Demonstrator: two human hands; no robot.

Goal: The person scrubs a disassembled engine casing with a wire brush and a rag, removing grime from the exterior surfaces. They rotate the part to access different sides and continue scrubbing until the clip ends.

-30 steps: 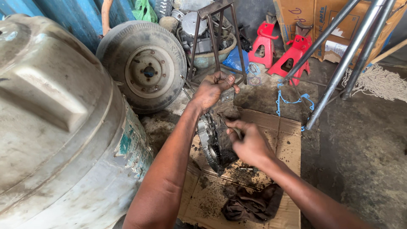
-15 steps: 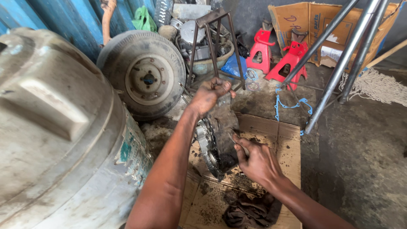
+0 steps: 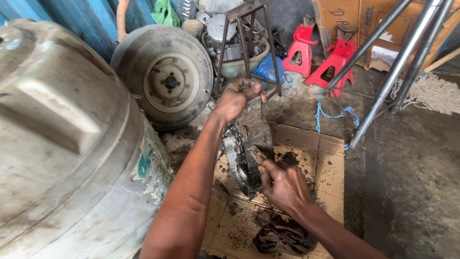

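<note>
One grimy engine casing [image 3: 247, 148] stands upright on one oil-stained cardboard sheet [image 3: 311, 158]. The left hand [image 3: 237, 98] is clenched around its top end; the right hand [image 3: 282, 184] presses loosely spread fingers against its side. Two red jack stands [image 3: 318, 57], one wheel [image 3: 165, 79] and one dark rag [image 3: 282, 235] lie nearby.

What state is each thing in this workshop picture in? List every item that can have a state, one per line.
Engine casing: upright on edge, caked in grime.
Left hand: gripping the casing's top.
Right hand: fingertips on the casing's side.
Cardboard sheet: flat, oil-stained.
Rag: crumpled.
Wheel: leaning.
Jack stands: standing.
</note>
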